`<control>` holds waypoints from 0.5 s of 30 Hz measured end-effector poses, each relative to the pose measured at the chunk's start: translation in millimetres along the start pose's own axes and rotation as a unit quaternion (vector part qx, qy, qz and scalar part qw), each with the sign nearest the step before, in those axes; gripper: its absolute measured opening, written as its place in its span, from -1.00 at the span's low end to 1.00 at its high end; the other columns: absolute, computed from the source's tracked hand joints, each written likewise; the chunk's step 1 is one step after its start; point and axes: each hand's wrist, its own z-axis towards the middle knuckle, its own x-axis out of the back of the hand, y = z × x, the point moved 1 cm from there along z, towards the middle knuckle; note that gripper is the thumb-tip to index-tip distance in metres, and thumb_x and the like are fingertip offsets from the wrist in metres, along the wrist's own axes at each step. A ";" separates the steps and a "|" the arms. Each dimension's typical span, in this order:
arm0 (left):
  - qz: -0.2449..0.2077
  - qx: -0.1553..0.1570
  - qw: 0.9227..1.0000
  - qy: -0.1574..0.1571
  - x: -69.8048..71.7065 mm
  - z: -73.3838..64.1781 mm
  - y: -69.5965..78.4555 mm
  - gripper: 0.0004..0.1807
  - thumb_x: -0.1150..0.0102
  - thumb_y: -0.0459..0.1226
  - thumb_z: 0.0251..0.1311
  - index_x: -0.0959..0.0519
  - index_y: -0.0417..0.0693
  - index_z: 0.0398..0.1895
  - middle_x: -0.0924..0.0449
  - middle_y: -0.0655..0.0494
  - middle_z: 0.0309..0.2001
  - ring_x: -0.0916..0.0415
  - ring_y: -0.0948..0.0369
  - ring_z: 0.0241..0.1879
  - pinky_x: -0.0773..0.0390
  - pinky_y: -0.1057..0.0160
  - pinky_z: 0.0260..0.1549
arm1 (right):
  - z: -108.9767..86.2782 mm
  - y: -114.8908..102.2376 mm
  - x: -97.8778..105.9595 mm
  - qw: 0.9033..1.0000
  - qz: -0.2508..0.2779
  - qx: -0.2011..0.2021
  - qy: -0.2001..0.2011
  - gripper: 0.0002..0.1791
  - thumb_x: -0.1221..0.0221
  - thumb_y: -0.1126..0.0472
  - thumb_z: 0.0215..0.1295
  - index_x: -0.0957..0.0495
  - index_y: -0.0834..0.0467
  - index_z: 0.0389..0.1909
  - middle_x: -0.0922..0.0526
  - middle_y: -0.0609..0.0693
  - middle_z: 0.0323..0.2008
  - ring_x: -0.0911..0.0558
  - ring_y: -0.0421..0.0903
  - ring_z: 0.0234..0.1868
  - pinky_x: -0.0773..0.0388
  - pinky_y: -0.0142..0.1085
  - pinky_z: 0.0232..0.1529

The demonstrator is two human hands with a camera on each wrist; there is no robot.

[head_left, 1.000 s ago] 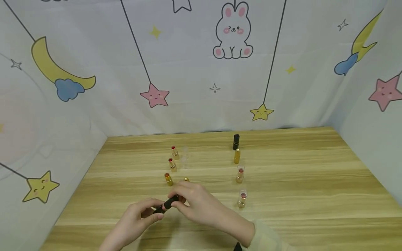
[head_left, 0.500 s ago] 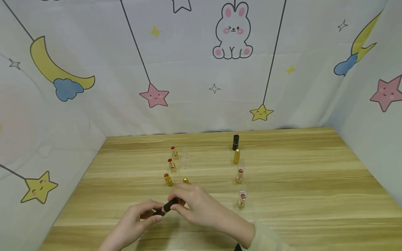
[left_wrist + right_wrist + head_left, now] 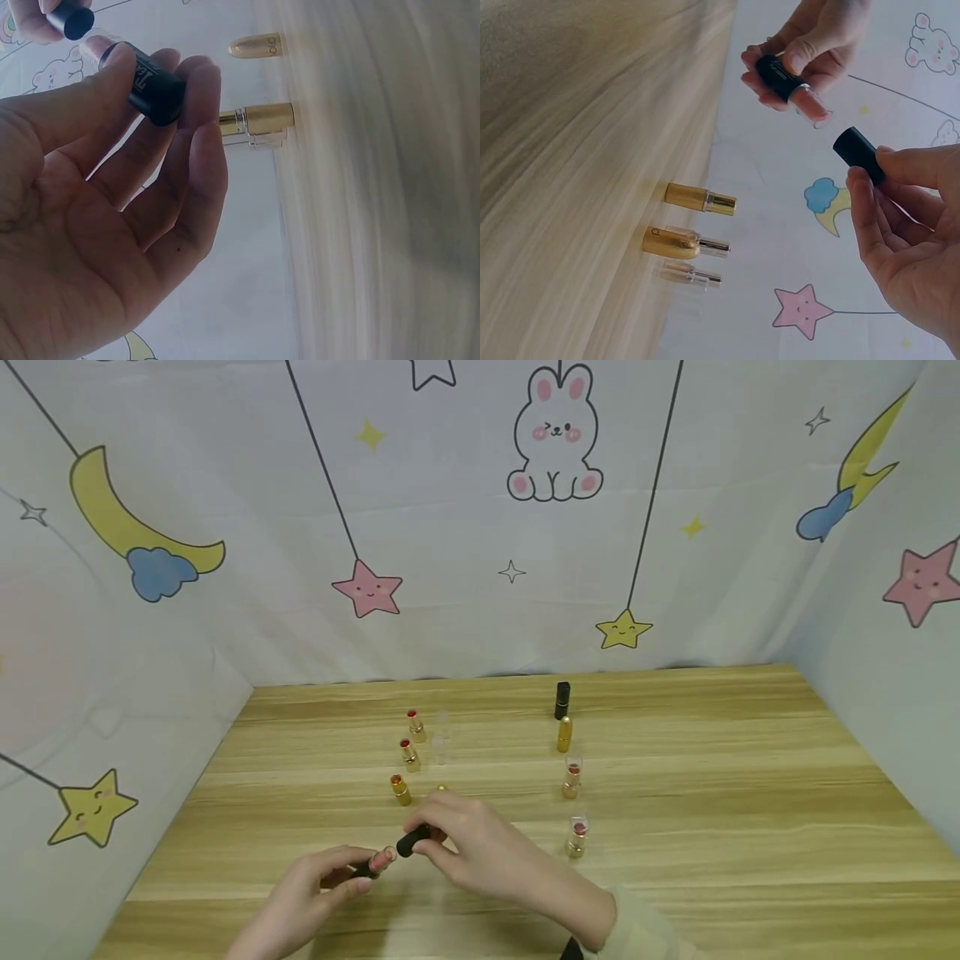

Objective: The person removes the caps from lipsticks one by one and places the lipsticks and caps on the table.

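My left hand (image 3: 300,893) holds a lipstick (image 3: 780,79) by its black base, thumb and fingers around it. A pinkish bullet with a clear sleeve around it stands out of that base. Between thumb and fingers, my right hand (image 3: 480,852) pinches the lipstick's black cap (image 3: 859,155). A small gap separates the cap from the bullet in the right wrist view. Both hands are raised over the near left of the table. Just beyond the right hand's fingers, a gold cap (image 3: 442,788) shows only its top.
Three uncapped gold lipsticks (image 3: 408,756) line up at the left, with clear caps (image 3: 439,746) beside two of them. Farther right stand a black lipstick (image 3: 562,700), a gold one (image 3: 565,735) and two clear-capped ones (image 3: 577,837). Patterned cloth (image 3: 450,643) bounds the wooden table (image 3: 712,793).
The black cap has come off the lipstick, exposing the pinkish bullet. My left hand has moved slightly left and down with the base, while the right hand stays nearly in place.
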 end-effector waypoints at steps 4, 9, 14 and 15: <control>0.010 0.026 1.000 0.007 1.5 -1.6 -1.8 -0.69 -0.21 -0.18 0.20 -0.63 -0.06 -0.01 -0.69 0.00 -0.02 -0.60 0.36 -0.08 -0.60 0.40 -0.22 | -0.5 -0.4 3.3 1.000 0.000 -0.013 0.008 -0.83 -0.21 0.24 0.29 -0.59 0.14 -0.12 -0.61 -0.10 -0.27 -0.52 -0.37 -0.32 -0.46 -0.64 -0.25; 0.003 0.066 0.998 0.013 2.1 -2.4 -2.7 -0.67 -0.24 -0.18 0.18 -0.61 -0.10 -0.01 -0.68 -0.04 -0.01 -0.65 0.13 -0.07 -0.63 0.30 -0.19 | -0.3 0.2 6.3 0.999 0.003 -0.027 0.019 -0.83 -0.21 0.25 0.29 -0.60 0.13 -0.12 -0.61 -0.11 -0.27 -0.54 -0.36 -0.31 -0.46 -0.64 -0.24; -0.012 0.075 0.997 0.025 0.4 -0.6 -2.3 -0.67 -0.25 -0.23 0.18 -0.59 -0.13 0.01 -0.69 -0.03 -0.04 -0.65 0.27 -0.11 -0.60 0.43 -0.19 | -0.2 1.3 5.9 0.999 -0.019 -0.029 0.020 -0.84 -0.21 0.25 0.29 -0.61 0.12 -0.13 -0.61 -0.12 -0.27 -0.54 -0.36 -0.30 -0.48 -0.62 -0.24; -0.015 0.074 0.997 0.028 -0.1 -0.1 -2.2 -0.67 -0.25 -0.24 0.18 -0.59 -0.13 0.01 -0.69 -0.02 -0.05 -0.65 0.30 -0.12 -0.59 0.46 -0.21 | -0.3 1.7 5.4 0.999 -0.024 -0.030 0.020 -0.84 -0.21 0.25 0.29 -0.62 0.12 -0.13 -0.61 -0.12 -0.28 -0.54 -0.36 -0.30 -0.47 -0.63 -0.24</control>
